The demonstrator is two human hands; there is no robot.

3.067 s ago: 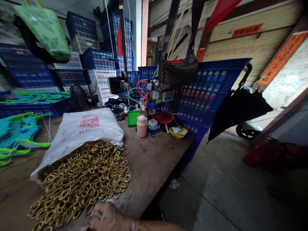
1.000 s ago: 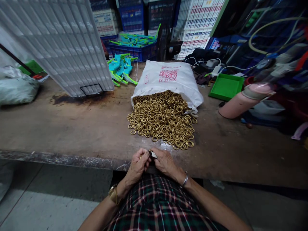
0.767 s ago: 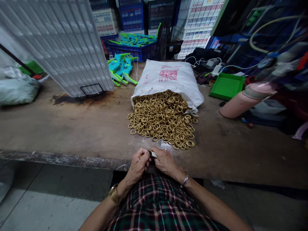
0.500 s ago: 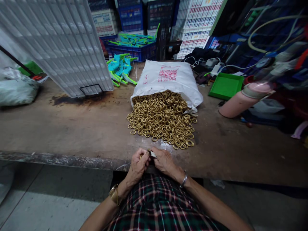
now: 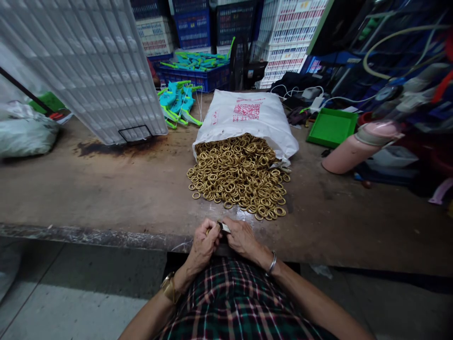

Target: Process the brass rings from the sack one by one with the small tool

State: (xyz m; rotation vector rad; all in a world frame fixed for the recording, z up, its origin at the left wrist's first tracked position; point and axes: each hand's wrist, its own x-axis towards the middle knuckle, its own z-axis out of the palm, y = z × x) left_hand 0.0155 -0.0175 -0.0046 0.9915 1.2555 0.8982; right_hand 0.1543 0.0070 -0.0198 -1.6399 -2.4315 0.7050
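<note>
Close together at the table's front edge, my two hands are both closed. My left hand (image 5: 205, 241) pinches a gold ring, of which only a small part shows between the fingers. In my right hand (image 5: 244, 241) is a small tool (image 5: 225, 227) with a pale, flat part and a dark end; its tip touches the fingers of my left hand. Just beyond the hands lies a heap of gold rings (image 5: 240, 179), spilling from the open mouth of a white sack (image 5: 255, 113) with red print.
Wooden table (image 5: 88, 189); tall stack of clear ribbed trays (image 5: 102, 71) at left; teal and green plastic parts (image 5: 177, 101) behind. Green tray (image 5: 332, 127) and pink bottle (image 5: 354, 148) stand at right. Crates (image 5: 193, 28) are piled at the back.
</note>
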